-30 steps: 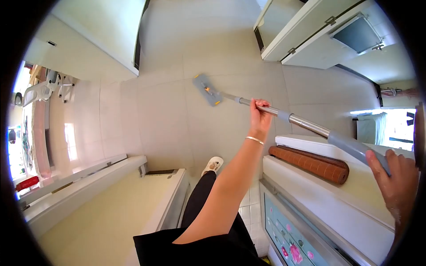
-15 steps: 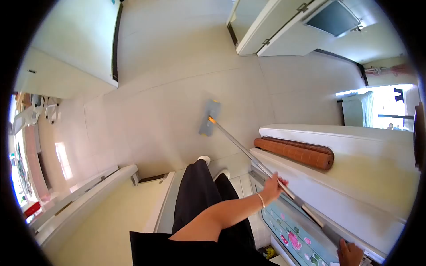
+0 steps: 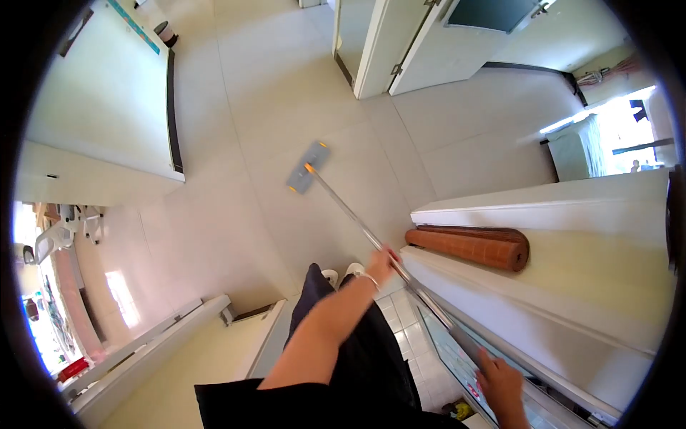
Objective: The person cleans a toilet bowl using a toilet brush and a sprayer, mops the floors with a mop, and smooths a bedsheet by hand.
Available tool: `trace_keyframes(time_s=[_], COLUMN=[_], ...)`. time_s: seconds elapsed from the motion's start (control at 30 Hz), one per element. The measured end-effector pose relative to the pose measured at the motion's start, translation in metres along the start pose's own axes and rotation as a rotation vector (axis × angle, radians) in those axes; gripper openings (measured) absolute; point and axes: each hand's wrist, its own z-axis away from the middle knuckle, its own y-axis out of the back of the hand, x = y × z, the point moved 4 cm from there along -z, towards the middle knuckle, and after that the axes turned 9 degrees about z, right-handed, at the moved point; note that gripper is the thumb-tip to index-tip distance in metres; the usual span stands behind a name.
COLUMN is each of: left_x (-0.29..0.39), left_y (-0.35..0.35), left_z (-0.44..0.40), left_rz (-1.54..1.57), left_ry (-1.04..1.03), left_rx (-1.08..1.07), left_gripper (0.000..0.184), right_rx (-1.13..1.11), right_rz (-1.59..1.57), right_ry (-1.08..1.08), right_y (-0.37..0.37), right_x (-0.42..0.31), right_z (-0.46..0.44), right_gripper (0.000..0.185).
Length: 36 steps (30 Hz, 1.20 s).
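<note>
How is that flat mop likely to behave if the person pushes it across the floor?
The mop is probably stiff rather than floppy, as its pole runs nearly straight. Its flat head should slide fairly easily, since the floor looks smooth and shiny. The head may also swivel, because the pole meets it at a small orange joint.

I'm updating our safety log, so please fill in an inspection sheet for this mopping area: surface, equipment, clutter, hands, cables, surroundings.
Surface: pale tiled floor with visible seams; no puddle seen.
Job's things: grey mop head with orange ends, flat on the floor; metal pole slanting up to the person.
Clutter: rolled brown mat on a pale ledge, beside the pole.
Grippers: left hand around the pole; right hand on its grey upper end.
Cables: pinkish bundle at far right, too unclear to identify.
Surroundings: white door with a dark panel.
</note>
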Motion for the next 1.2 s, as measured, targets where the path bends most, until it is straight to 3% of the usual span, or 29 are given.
trace_keyframes(time_s=[0.03, 0.07, 0.13, 0.2, 0.23, 0.3, 0.33, 0.37, 0.4, 0.47, 0.5, 0.6, 0.67, 0.73, 0.77, 0.87, 0.93, 0.97, 1.03, 1.1, 1.17, 1.2], left_x=[0.062, 0.07, 0.089, 0.048, 0.024, -0.039, -0.058, -0.066, -0.066, -0.037, -0.007, 0.113, 0.201, 0.304, 0.357, 0.507, 0.591, 0.623, 0.672, 0.691, 0.695, 0.697], left_y=[0.006, 0.008, 0.014, 0.018, 0.009, 0.016, 0.011, 0.003, -0.005, -0.03, -0.048, -0.1, -0.131, -0.157, -0.167, -0.17, -0.154, -0.147, -0.136, -0.142, -0.149, -0.155], left_z=[-0.031, -0.039, -0.042, -0.035, -0.007, -0.002, 0.009, 0.015, 0.019, 0.012, 0.007, -0.025, -0.057, -0.078, -0.086, -0.088, -0.122, -0.121, -0.107, -0.069, -0.046, -0.051], left_rz=[-0.065, -0.064, -0.391, -0.451, -0.423, -0.204, -0.01, 0.039, 0.089, 0.115, 0.084, -0.002, 0.252, 0.281, 0.371, 0.406, 0.725, 0.746, 0.966, 0.951, 1.084, 1.224], left_ry=[-0.205, -0.224, -0.321, -0.386, -0.222, 0.013, 0.202, 0.251, 0.3, 0.234, 0.165, 0.016, -0.165, -0.34, -0.334, -0.543, -0.449, -0.463, -0.322, -0.702, -0.867, -0.742], left_rx=[0.022, 0.021, 0.206, 0.134, 0.174, 0.054, 0.118, 0.151, 0.182, 0.167, 0.134, -0.001, -0.039, -0.123, -0.072, -0.119, -0.201, -0.212, -0.589, -0.544, -0.711, -0.895], left_gripper=[0.033, 0.033, 0.035, 0.035, 0.037, 0.027, 0.021, 0.019, 0.018, 0.017, 0.018, 0.032, 0.032, 0.031, 0.03, 0.027, 0.024, 0.024, 0.022, 0.022, 0.02, 0.022], right_rx=[0.032, 0.065, 0.033, 0.032, 0.004, -0.093, -0.242, -0.389, -0.381, -0.003, -0.25, -0.213, -0.06, 0.083, 0.157, 0.363, 0.458, 0.471, 0.677, 0.816, 0.867, 0.892], right_rz=[-0.023, -0.03, -0.118, -0.126, -0.099, -0.162, -0.169, -0.176, -0.16, 0.067, 0.048, -0.034, 0.03, 0.099, 0.188, 0.401, 0.578, 0.596, 0.86, 0.98, 1.055, 1.13], right_ry=[0.075, 0.149, 0.152, 0.122, 0.102, 0.003, -0.031, -0.066, -0.052, 0.141, 0.003, 0.05, 0.167, 0.392, 0.442, 0.625, 0.802, 0.818, 1.113, 1.275, 1.37, 1.436], right_y=[-0.02, -0.032, -0.033, -0.052, -0.052, -0.048, -0.039, -0.032, -0.023, 0.01, 0.029, 0.118, 0.184, 0.22, 0.244, 0.306, 0.32, 0.334, 0.362, 0.398, 0.432, 0.447], right_x=[-0.022, -0.038, -0.043, -0.012, 0.005, 0.045, 0.057, 0.063, 0.062, 0.052, 0.045, -0.008, -0.062, -0.099, -0.127, -0.245, -0.301, -0.324, -0.371, -0.396, -0.413, -0.419], right_z=[-0.029, -0.051, -0.044, -0.016, 0.003, 0.049, 0.058, 0.061, 0.058, 0.027, -0.005, -0.118, -0.201, -0.277, -0.308, -0.37, -0.405, -0.418, -0.425, -0.426, -0.411, -0.404], right_gripper=[0.049, 0.053, 0.056, 0.054, 0.056, 0.044, 0.045, 0.046, 0.046, 0.048, 0.047, 0.044, 0.042, 0.042, 0.046, 0.045, 0.039, 0.039, 0.033, 0.028, 0.024, 0.02])
